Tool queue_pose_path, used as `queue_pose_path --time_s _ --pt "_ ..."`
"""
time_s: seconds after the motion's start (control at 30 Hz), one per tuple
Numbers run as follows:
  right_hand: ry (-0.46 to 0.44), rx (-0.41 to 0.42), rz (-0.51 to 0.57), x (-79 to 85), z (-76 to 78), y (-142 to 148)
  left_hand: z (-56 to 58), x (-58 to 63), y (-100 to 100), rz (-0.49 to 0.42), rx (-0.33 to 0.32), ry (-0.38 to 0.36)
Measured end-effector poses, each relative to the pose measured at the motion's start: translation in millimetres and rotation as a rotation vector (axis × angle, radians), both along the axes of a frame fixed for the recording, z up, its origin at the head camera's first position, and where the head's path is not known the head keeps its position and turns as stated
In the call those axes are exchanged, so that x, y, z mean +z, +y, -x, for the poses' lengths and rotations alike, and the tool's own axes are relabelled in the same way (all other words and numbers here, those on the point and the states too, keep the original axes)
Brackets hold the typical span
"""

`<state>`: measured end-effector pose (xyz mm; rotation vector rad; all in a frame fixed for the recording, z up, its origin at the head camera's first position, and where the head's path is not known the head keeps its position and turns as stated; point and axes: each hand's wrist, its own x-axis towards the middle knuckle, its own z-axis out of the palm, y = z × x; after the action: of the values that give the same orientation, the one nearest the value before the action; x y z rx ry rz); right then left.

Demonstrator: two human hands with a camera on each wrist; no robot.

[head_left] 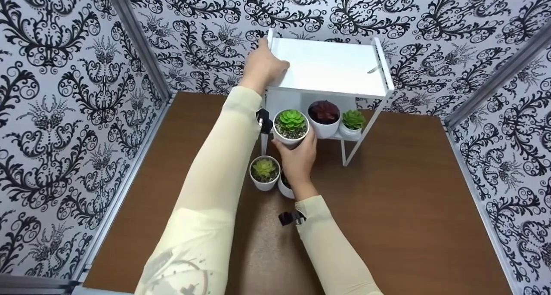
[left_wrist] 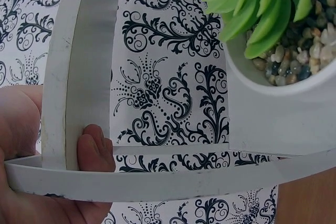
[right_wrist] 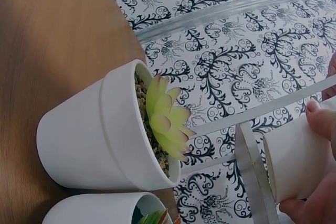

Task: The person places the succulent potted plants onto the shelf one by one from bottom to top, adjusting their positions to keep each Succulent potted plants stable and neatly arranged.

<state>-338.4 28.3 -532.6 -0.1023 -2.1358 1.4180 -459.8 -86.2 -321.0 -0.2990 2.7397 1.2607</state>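
Note:
My left hand (head_left: 263,66) grips the left end frame of a white two-tier shelf (head_left: 327,66) near its top. In the left wrist view, fingertips (left_wrist: 97,150) curl around the white frame bars. With my right hand (head_left: 299,159) I hold a white pot with a bright green succulent (head_left: 291,122), at the left front of the lower tier. To its right on that tier sit a white pot with a dark red succulent (head_left: 324,118) and a smaller green potted succulent (head_left: 353,122).
On the brown table (head_left: 413,191), a pot with a yellow-green succulent (head_left: 264,172) stands in front of the shelf. Beside it, another white pot (right_wrist: 100,211) is partly hidden by my right wrist in the head view. Patterned walls (head_left: 206,36) enclose the table at the back and sides.

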Motion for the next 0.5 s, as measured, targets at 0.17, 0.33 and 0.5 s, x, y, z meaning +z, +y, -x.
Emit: queue_pose_path --time_s 0.17,0.33,0.5 --pt "0.007 0.002 -0.016 1.3 -1.2 0.0 0.8 0.1 1.1 0.019 0.001 -0.002" --pt "0.006 0.002 -0.018 2.3 -1.9 -1.1 1.5 -0.6 1.8 0.026 0.001 0.009" --pt "0.002 0.006 -0.015 2.3 -2.6 -0.9 1.6 -1.3 2.9 0.023 -0.001 0.012"
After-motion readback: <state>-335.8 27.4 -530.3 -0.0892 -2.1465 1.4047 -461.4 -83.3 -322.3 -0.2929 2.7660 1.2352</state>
